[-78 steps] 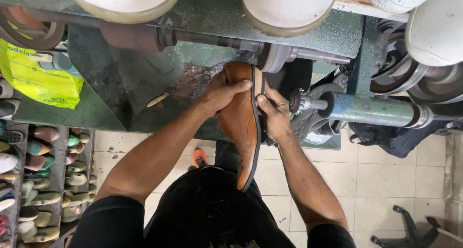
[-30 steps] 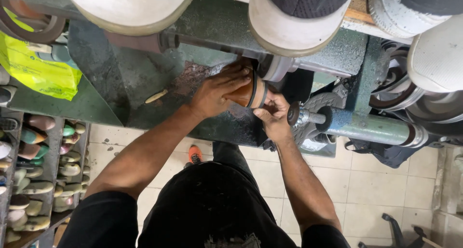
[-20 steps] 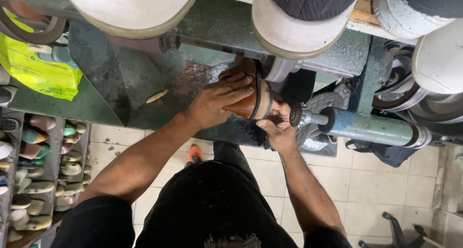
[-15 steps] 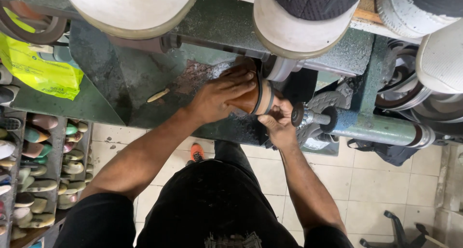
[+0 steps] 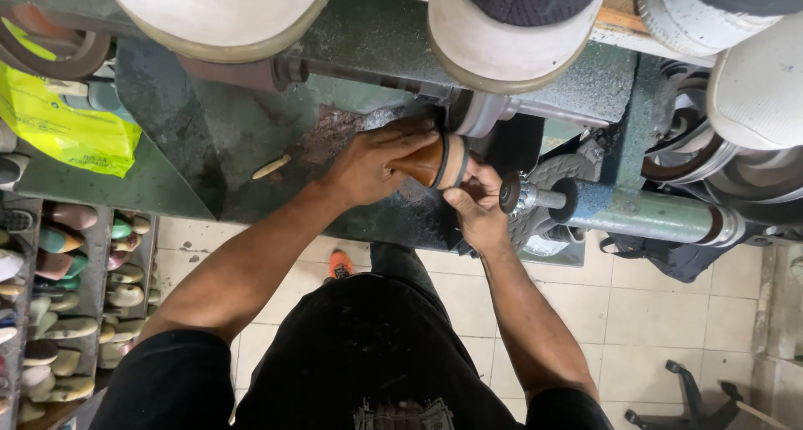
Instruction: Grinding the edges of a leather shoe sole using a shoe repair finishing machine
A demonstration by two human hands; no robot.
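A brown leather shoe (image 5: 428,161) with a dark sole edge is held up against a small grinding wheel (image 5: 473,112) on a green machine. My left hand (image 5: 372,162) grips the shoe's upper from the left. My right hand (image 5: 475,206) holds the sole side from below and to the right. Both hands press the shoe toward the wheel. Most of the shoe is hidden by my fingers.
A second small wheel on a green shaft (image 5: 636,217) juts out just right of my right hand. Large white buffing wheels (image 5: 217,12) hang above. A rack of shoe lasts (image 5: 58,313) stands at the left, with a yellow bag (image 5: 67,129) above it. Tiled floor lies below.
The shoe, earlier held long and upright before me, has been turned and brought up to the grinding wheel. Over the last second both hands have shifted only slightly.
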